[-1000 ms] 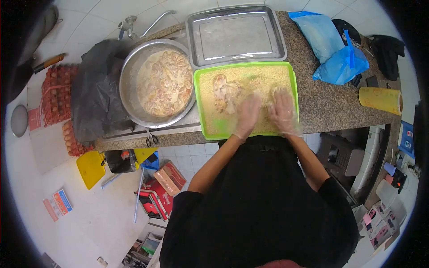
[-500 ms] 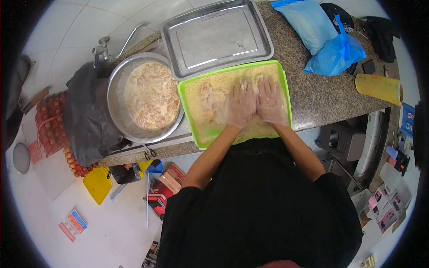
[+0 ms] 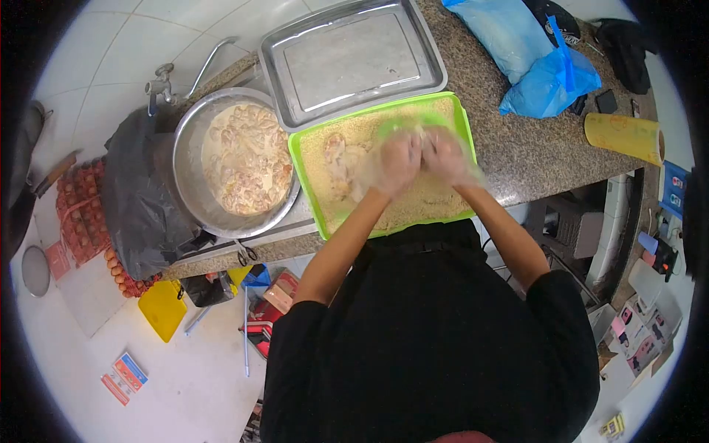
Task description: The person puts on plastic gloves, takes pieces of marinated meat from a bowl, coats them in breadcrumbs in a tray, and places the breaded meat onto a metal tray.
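Observation:
My left hand (image 3: 399,156) and my right hand (image 3: 447,153), both in clear plastic gloves, are side by side over a green tray (image 3: 299,164) of pale yellow crumbs (image 3: 436,201). The fingers of both are curled closed and meet at the knuckles, slightly smeared by motion. What lies inside them is hidden. Just beyond the fingers a patch of green tray bottom shows through the crumbs. Left of my left hand, pieces of raw chicken (image 3: 341,166) lie on the crumbs, partly coated.
A steel bowl (image 3: 185,159) of chicken in pale batter stands at the left. Behind the green tray is a steel tray (image 3: 347,66). Blue plastic bags (image 3: 550,85) and a yellow roll (image 3: 624,138) lie on the granite counter, right. Scissors (image 3: 247,253) rest by the front edge.
Both hands went from lying flat, fingers spread on the crumbs, to curled closed and raised a little. Crumbs shifted, baring a patch of green tray. The view moved slightly.

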Available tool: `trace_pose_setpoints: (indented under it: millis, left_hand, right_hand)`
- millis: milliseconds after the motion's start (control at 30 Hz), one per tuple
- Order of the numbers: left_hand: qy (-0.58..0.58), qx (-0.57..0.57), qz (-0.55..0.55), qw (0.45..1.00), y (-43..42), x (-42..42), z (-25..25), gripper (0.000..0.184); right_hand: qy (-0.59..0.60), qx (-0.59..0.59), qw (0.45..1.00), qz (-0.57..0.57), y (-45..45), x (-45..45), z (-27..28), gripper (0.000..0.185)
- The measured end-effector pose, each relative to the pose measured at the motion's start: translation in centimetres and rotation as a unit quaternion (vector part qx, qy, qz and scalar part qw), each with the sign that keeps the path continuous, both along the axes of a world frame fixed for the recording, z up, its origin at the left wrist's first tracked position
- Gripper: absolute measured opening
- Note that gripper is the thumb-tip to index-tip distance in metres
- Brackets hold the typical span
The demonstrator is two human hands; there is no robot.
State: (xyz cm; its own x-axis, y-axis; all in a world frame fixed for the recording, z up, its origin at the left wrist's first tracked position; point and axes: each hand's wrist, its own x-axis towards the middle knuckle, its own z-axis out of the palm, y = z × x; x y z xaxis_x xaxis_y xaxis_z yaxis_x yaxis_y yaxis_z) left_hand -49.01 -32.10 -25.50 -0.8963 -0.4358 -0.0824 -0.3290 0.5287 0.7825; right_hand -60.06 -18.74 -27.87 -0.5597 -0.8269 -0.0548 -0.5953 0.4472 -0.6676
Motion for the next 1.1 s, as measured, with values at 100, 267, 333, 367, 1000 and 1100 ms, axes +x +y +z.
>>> trace_pose_setpoints:
  millis: [100, 267, 333, 367, 1000, 1100]
  left_hand:
    - [0.084, -0.231, -0.128, 0.961, 2.0, 5.3, 1.0, 0.034]
    - [-0.002, -0.253, -0.176, 0.951, 3.7, 9.4, 0.9, 0.049]
    - [-0.019, -0.268, -0.143, 0.953, 4.2, 8.9, 1.0, 0.052]
    - [-0.031, -0.286, -0.137, 0.948, 3.9, 7.9, 0.7, 0.052]
    - [-0.274, -0.094, -0.023, 0.957, 4.3, 10.1, 6.1, 0.039]
    - [-0.312, -0.058, -0.010, 0.948, 5.0, 11.1, 3.0, 0.046]
  right_hand:
    - [0.174, -0.046, 0.978, 0.104, 4.6, 3.2, 3.8, 0.046]
    - [0.205, 0.093, 0.959, 0.174, 7.4, 5.2, 6.0, 0.057]
    - [0.227, 0.082, 0.961, 0.137, 6.3, 5.3, 5.6, 0.058]
    - [0.245, 0.067, 0.961, 0.110, 5.5, 5.1, 4.8, 0.057]
    - [-0.030, 0.430, 0.902, 0.006, 5.4, 3.5, 10.4, 0.028]
    - [0.033, 0.334, 0.941, 0.046, 7.5, 5.0, 6.4, 0.041]
